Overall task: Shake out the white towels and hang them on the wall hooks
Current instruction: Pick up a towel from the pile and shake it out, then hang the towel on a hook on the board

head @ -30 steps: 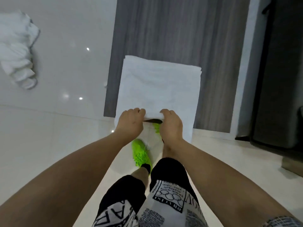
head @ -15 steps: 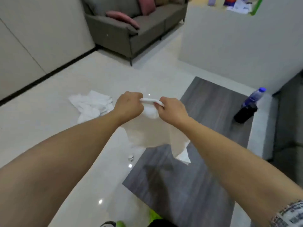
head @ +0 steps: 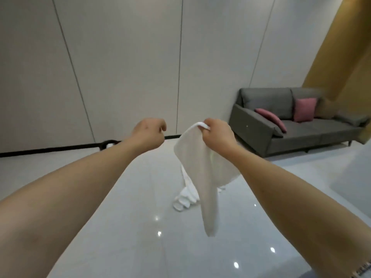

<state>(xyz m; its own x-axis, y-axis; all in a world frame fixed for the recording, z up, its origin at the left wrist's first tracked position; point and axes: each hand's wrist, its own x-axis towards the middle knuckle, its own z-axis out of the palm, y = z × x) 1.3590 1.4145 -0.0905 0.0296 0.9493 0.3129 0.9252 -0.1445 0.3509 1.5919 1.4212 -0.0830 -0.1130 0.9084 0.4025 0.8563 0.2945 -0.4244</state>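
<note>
Hanging from the right hand [head: 217,133], 1 white towel [head: 202,173] droops straight down in front of the person, its long axis close to vertical and its free lower corner dangling well above the glossy floor [head: 130,227]. That hand's fingers are curled tight round a bunched top edge, so the whole cloth lies below and slightly to the left of the grip. Just to the left, at about the same height, the left hand [head: 149,133] is curled into a loose fist and holds nothing that I can see; it sits near the towel's top edge but apart from it, and is the nearer hand for catching a 2nd corner. My judgement is that a proper shake needs that 2nd hold, since gripped at 1 point the cloth stays folded on itself. Behind the hanging towel, a crumpled heap of more white towels [head: 185,199] lies on the floor. Beyond stand a panelled wall [head: 120,63] and a grey sofa [head: 297,127] with pink cushions; no wall hooks show in this view.
</note>
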